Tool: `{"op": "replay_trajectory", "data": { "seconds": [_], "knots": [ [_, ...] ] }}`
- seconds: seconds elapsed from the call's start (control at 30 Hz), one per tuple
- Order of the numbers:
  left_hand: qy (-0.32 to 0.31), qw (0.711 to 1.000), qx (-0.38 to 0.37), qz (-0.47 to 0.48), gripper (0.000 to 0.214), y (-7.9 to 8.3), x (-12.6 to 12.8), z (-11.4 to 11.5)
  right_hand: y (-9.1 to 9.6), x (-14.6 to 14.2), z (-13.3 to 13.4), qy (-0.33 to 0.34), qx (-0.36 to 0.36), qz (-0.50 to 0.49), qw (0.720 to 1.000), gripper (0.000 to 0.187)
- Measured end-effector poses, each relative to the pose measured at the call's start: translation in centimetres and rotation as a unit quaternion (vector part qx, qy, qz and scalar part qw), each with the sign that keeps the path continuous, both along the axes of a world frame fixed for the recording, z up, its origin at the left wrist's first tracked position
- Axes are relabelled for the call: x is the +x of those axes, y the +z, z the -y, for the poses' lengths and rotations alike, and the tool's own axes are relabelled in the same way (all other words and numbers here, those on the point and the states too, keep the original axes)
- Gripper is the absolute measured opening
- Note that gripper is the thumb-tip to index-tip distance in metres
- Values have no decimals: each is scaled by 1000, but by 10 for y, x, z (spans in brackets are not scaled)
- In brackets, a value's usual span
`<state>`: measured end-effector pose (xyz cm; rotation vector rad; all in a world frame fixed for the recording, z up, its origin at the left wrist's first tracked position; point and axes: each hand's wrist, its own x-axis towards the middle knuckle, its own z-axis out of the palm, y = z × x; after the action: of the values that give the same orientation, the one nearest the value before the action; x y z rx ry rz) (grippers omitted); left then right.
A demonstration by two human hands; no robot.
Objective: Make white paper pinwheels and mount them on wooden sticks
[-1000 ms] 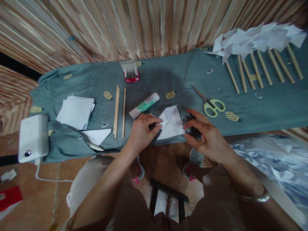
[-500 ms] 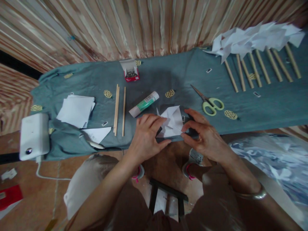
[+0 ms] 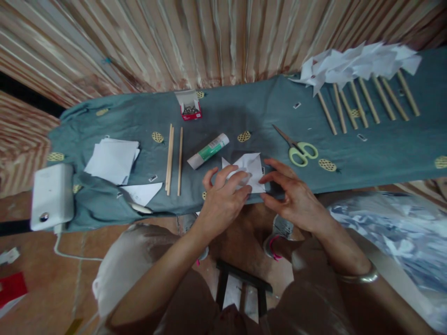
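Note:
A folded white paper pinwheel (image 3: 254,166) lies at the front edge of the cloth-covered table. My left hand (image 3: 225,197) is over its left side, with bent fingers and thumb closed on the folded paper. Its fingertips partly hide the paper's middle. My right hand (image 3: 296,197) is at the pinwheel's right edge, thumb and fingers curved and apart, fingertips at or close to the paper. Just beyond the left hand lies a glue stick (image 3: 208,151) with a green label. Scissors (image 3: 296,149) with light green handles lie beyond the right hand.
Thin wooden sticks (image 3: 180,160), a stack of white paper squares (image 3: 113,158) and a white power bank (image 3: 52,197) are at left. A red box (image 3: 191,111) of small metal pieces stands behind. Finished pinwheels (image 3: 363,65) on sticks lie at right. A plastic bag (image 3: 394,237) is low right.
My left hand has shifted right and its fingers have curled in over the pinwheel's middle. The right hand stays at the paper's edge. The view has shifted slightly.

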<state>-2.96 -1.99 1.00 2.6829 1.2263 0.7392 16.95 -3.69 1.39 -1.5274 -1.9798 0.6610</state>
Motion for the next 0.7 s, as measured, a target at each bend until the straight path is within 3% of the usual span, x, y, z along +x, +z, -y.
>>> {"op": "replay_trajectory", "data": {
  "seconds": [0.4, 0.7],
  "knots": [
    [-39, 998, 3, -41, 17, 1, -3, -1, 3, 4, 3, 18, -36, -1, 999, 31],
    [-56, 997, 45, 10, 9, -3, -12, 5, 3, -4, 2, 36, -36, -49, 998, 18]
  ]
}}
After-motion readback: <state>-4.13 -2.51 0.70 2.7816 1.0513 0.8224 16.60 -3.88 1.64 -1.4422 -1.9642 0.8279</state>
